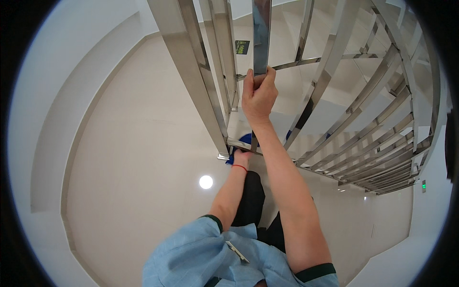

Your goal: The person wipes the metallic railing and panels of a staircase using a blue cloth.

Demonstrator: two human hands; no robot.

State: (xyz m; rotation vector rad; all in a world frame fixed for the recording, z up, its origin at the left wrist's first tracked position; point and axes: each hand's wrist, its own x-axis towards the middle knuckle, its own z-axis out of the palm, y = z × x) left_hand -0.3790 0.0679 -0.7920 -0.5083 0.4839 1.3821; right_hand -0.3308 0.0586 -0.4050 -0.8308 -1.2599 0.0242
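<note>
My right hand (261, 94) is wrapped around an upright polished metal baluster (261, 36) of a stair railing. Lower down, my left hand (242, 156) is at the foot of the railing with a blue cloth (248, 139). The cloth shows on both sides of the bottom rail (244, 144), and part of it hangs beside my left wrist. My left fingers are mostly hidden behind the cloth and rail. To the left of both hands rises a broad metal newel post (193, 71), its base plate (223, 156) on the floor.
More metal balusters (373, 122) curve away to the right. Beyond them are tiled stairs (287, 82) with a dark warning sticker (242, 47). A curved white wall (53, 125) bounds the glossy tiled floor (136, 143) at left. A lit green sign (424, 186) is on the right wall.
</note>
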